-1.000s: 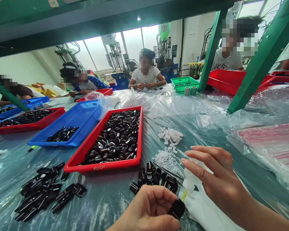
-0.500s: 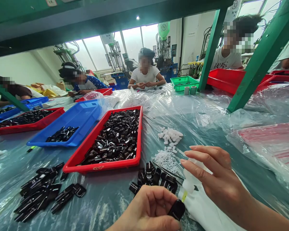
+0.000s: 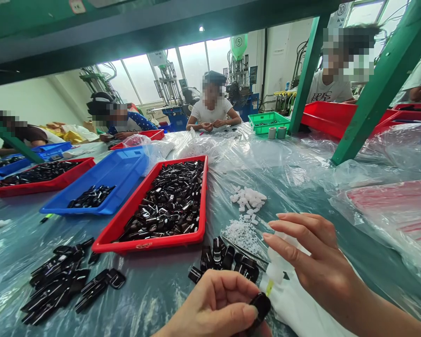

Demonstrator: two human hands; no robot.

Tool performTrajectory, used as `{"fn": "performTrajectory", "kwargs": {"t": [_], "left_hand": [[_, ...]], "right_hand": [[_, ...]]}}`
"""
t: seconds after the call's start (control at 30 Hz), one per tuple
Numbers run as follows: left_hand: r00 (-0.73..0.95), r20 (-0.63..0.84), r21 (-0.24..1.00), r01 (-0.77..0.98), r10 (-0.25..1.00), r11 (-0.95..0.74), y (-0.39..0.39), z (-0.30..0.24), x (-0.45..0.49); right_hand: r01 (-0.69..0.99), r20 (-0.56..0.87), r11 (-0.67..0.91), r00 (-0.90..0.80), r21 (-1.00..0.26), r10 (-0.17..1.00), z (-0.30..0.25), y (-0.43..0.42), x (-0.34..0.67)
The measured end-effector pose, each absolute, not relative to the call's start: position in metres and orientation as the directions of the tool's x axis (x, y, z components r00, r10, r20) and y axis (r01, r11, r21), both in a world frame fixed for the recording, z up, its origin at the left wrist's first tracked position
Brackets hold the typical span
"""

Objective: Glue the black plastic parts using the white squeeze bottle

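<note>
We have one glossy black plastic piece with a rounded end (image 3: 261,305) in our left hand (image 3: 215,299), low in the view. It sits between the thumb and the curled fingers, which are closed around it, its rounded end sticking out to the right. Just beyond that end is one slim yellow-green tip (image 3: 269,287) on a white rounded object (image 3: 276,267); we cannot tell whether tip and piece touch. Our right hand (image 3: 331,276) is over the white object, its fingers spread and slightly bent; the thumb is hidden, so we cannot tell whether it grips anything.

Two loose groups of similar black pieces lie on the plastic-covered green table: a small cluster (image 3: 228,257) behind our left hand, and a larger one (image 3: 54,285) at left, both too overlapped to count. Two white heaps lie near the small cluster, one of chunks (image 3: 249,199), one of fine bits (image 3: 242,234).

Beyond the groups, one red plastic tray (image 3: 150,244) is filled with black pieces; one blue plastic tray (image 3: 121,171) beside it has a small pile at its near end. Farther back, two grey cylinders (image 3: 281,133) stand by one green plastic crate (image 3: 271,128) holding small dark parts.
</note>
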State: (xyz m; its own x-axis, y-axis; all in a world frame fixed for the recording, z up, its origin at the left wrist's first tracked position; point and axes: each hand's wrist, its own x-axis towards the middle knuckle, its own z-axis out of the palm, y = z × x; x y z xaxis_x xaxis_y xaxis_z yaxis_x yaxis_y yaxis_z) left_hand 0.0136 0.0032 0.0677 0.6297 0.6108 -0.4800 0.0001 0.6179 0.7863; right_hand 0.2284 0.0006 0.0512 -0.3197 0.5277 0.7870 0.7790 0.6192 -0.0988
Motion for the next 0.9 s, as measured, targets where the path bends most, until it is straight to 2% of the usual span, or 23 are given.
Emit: {"fn": "performTrajectory", "kwargs": {"t": [0.13,0.3,0.43,0.9], "left_hand": [[0.566,-0.506,0.783,-0.014,0.650,0.622,0.002,0.073,0.014],[0.616,-0.423,0.787,-0.113,0.665,0.606,0.007,0.063,0.015],[0.586,-0.400,0.782,-0.183,0.705,0.596,0.007,0.055,0.015],[0.491,-0.367,0.880,-0.093,0.791,0.466,-0.002,0.060,0.021]], "right_hand": [[0.797,0.802,0.597,-0.295,-0.094,0.520,0.052,0.001,0.229],[0.817,0.816,0.570,-0.273,-0.083,0.510,0.052,0.002,0.228],[0.825,0.829,0.559,-0.257,-0.079,0.497,0.053,0.002,0.226],[0.842,0.840,0.537,-0.248,-0.060,0.482,0.054,0.001,0.225]]}}
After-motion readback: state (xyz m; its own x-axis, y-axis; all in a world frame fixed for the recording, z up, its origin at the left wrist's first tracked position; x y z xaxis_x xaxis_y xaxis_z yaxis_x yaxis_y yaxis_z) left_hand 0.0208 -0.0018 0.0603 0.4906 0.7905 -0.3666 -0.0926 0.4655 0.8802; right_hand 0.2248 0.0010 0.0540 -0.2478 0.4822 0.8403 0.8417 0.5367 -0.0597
